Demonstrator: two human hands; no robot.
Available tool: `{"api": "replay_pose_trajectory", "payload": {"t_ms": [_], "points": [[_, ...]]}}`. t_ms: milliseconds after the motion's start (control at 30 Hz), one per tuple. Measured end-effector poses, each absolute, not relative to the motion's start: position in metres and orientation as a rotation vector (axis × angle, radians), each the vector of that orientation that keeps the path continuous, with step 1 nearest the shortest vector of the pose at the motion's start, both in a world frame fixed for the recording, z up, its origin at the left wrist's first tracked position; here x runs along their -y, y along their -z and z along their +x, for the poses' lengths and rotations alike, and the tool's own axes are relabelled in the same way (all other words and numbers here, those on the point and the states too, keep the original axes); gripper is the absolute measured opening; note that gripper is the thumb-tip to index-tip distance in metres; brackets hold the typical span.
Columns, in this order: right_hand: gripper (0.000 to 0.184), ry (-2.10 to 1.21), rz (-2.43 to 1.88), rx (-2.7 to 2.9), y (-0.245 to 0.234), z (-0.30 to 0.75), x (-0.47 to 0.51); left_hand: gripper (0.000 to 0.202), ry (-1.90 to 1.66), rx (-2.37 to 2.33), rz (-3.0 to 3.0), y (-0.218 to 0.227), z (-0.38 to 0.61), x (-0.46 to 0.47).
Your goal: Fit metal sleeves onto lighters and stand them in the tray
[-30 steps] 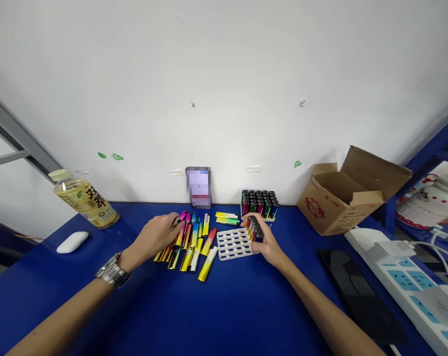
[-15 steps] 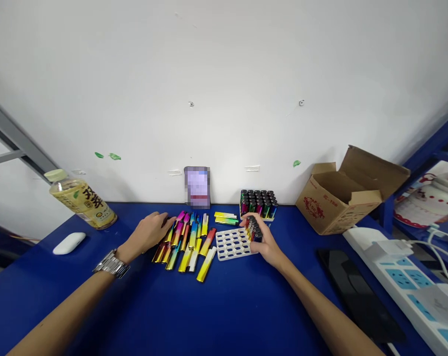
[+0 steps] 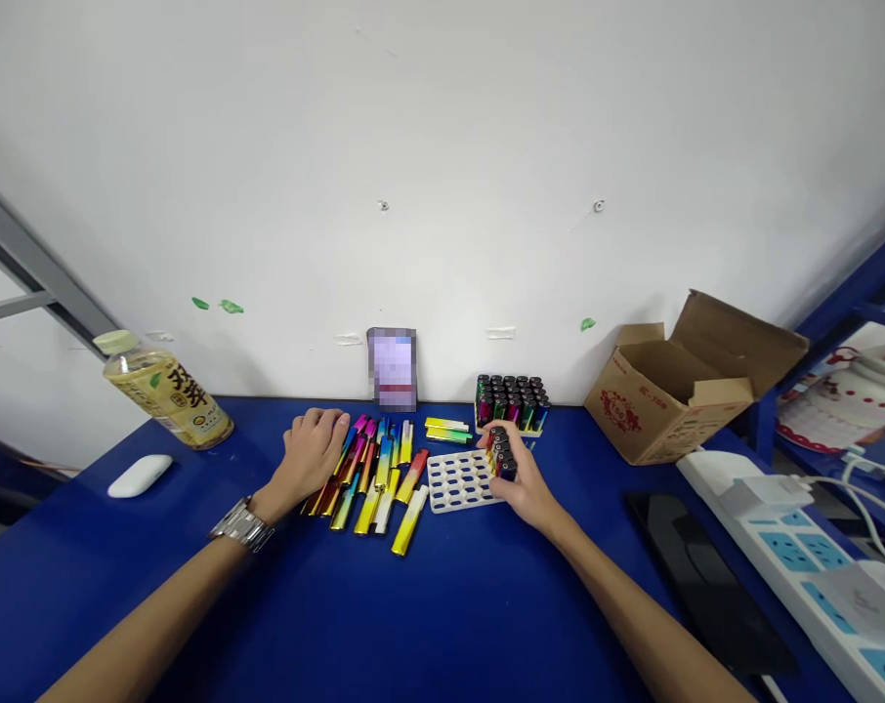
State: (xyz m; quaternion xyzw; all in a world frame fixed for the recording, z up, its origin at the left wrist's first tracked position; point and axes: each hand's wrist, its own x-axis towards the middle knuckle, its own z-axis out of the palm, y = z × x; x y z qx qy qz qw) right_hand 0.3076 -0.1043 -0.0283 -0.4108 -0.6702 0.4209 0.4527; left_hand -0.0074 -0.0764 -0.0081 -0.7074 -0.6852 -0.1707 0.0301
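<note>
Several shiny lighters point(image 3: 384, 459) in mixed colours lie in a loose pile on the blue table. My left hand point(image 3: 315, 451), with a metal watch at the wrist, is palm down over the pile's left edge; its fingers curl and their tips are hidden. Just right of the pile is a white tray with oval holes point(image 3: 457, 481). Black-topped lighters point(image 3: 499, 451) stand upright in a row at its right end. Around that row my right hand point(image 3: 523, 478) is closed, thumb in front and fingers behind.
Behind the tray, a full block of upright lighters point(image 3: 512, 402) stands near the wall, with a few yellow-green lighters point(image 3: 447, 430) lying beside it. A phone point(image 3: 394, 369) leans on the wall. Around the edges are a bottle point(image 3: 168, 392), white case point(image 3: 141, 475), cardboard box point(image 3: 654, 410), black phone point(image 3: 706, 576) and power strip point(image 3: 794, 557).
My left hand has shifted slightly right and further over the lighter pile, its fingers more curled. My right hand stays around the row in the tray. The view has tilted slightly.
</note>
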Motion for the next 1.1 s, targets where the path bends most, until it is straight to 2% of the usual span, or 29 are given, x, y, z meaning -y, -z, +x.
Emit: {"api": "replay_pose_trajectory", "payload": {"t_ms": [167,267,400,467,533,633,833,967,1100], "points": [[0.048,-0.866,-1.108,1.696,0.029,0.302,0.106,0.034,0.797,1.759,-2.518,-0.007,0.040,0.106],[0.049,-0.818,-1.205,1.686,0.032,0.299,0.108,0.029,0.675,1.494,-2.794,-0.009,0.078,0.130],[0.065,-0.763,-1.339,1.651,0.033,0.302,0.118,0.032,0.532,1.277,-2.844,-0.001,0.114,0.144],[0.077,-0.807,-1.347,1.687,0.032,0.310,0.125,0.038,0.491,1.235,-2.833,0.004,0.123,0.144],[0.081,-0.905,-1.288,1.780,0.028,0.323,0.131,0.038,0.442,1.210,-2.850,0.005,0.127,0.141],[0.071,-1.035,-1.159,1.897,0.020,0.344,0.136,0.034,0.374,1.178,-2.926,0.002,0.127,0.136],[0.027,-1.094,-1.133,2.006,0.004,0.364,0.139,0.039,0.425,1.142,-3.217,-0.009,0.119,0.133],[0.023,-1.018,-1.166,2.060,0.004,0.358,0.151,0.042,0.498,1.033,-3.367,-0.012,0.121,0.126],[0.024,-0.730,-1.224,2.003,0.016,0.342,0.162,0.052,0.523,1.007,-3.394,-0.004,0.125,0.109]]}}
